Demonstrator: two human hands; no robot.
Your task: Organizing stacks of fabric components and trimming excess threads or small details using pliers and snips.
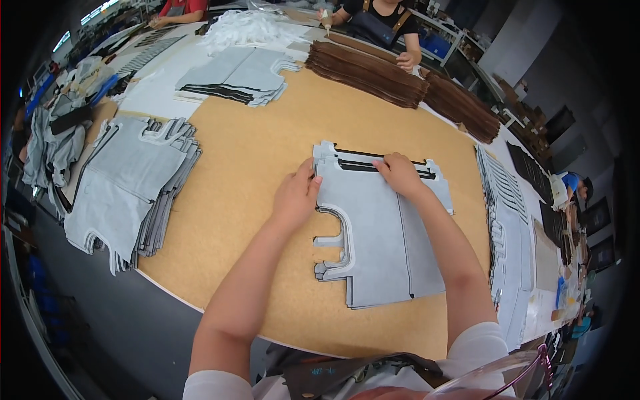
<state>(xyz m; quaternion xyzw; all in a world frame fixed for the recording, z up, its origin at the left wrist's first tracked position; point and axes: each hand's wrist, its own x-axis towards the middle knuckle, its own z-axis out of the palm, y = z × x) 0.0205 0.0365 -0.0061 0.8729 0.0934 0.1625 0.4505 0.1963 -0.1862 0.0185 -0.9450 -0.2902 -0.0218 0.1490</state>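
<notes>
In front of me lies a small stack of flat grey cut panels, with a curved cut-out and tabs on the left side. Black-edged slots run along its far end, and a dark seam line crosses the top panel lengthwise. My left hand is closed on the stack's left edge near the far corner, thumb on the side. At the far end, my right hand has its fingers bent together over the black-edged strip, pinching it. Its fingertips are partly hidden.
The stack rests on a tan board. Similar grey panels are piled at left and far left-centre. Brown strips lie at the far side, where a person in a dark top holds a bottle. More grey pieces line the right.
</notes>
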